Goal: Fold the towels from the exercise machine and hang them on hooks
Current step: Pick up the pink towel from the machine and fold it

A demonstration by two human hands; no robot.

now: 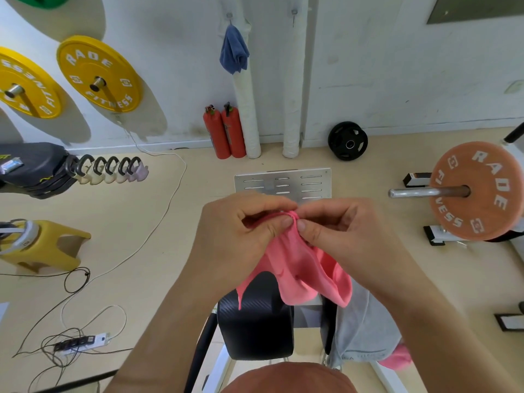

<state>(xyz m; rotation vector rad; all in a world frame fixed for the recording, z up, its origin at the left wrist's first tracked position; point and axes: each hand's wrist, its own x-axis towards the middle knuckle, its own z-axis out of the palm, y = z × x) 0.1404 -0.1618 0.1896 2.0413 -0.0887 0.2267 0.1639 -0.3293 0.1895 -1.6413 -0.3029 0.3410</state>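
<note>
Fingertips (285, 222) of the left hand (241, 234) and the right hand (343, 231) meet in the middle of the head view, thumb and forefinger of each curled in to pinch the bunched top edge of a pink towel (297, 268). The two pinches sit side by side, almost touching, with the gathered hem poking up between them. Below, the cloth hangs loose under both palms in soft folds. Its lower edge falls in front of the black padded roller (255, 321) of the exercise machine (226, 370), and one thin corner trails down the pad's left side; whether it rests on the pad cannot be told. Just to the right a grey towel (365, 330) is draped over the machine, and a second pink cloth (397, 358) peeps out at the grey one's lower right edge.

On the far wall a blue towel (234, 52) hangs bunched from the left hook (229, 16), with another hook (295, 12) beside it to the right. Two red fire extinguishers (224, 134) stand against the wall beneath, and yellow weight plates (99, 75) are mounted at left
</note>
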